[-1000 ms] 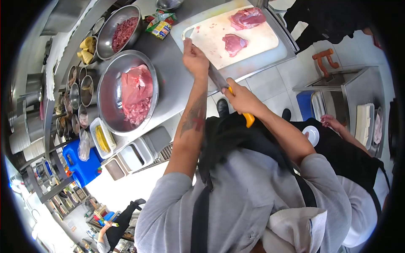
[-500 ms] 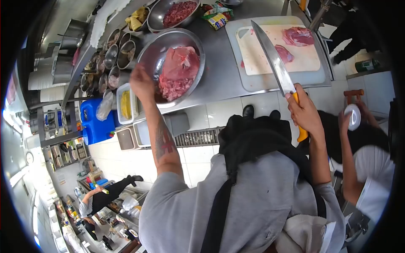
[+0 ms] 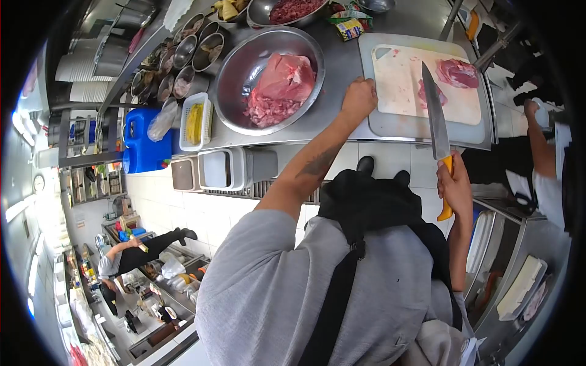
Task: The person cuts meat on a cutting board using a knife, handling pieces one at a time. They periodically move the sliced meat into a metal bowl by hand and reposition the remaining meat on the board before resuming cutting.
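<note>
In my right hand (image 3: 453,181) is the yellow handle of a long kitchen knife (image 3: 437,116), its blade pointing away from me over the front of the cutting board. My left hand (image 3: 360,97) is closed with curled fingers beside the board's left edge, and nothing shows in it. A small piece of raw meat (image 3: 432,94) lies on the cream cutting board (image 3: 397,85), partly behind the blade. Farther right on it rests a larger piece of raw meat (image 3: 458,74). Left of my left hand, a steel bowl (image 3: 229,79) holds a big slab and smaller pieces of pink meat (image 3: 284,85).
A second bowl of chopped meat (image 3: 293,10) and seasoning packets (image 3: 349,27) stand behind. Small metal pots (image 3: 207,52), a white basket (image 3: 204,137) and a blue jerrycan (image 3: 143,140) are at left. A metal post (image 3: 497,46) rises at right. Other people stand right and lower left.
My left hand has moved right, from over the steel bowl to the cutting board's left edge. The knife stays in my right hand, its blade now more upright in view. The view has shifted.
</note>
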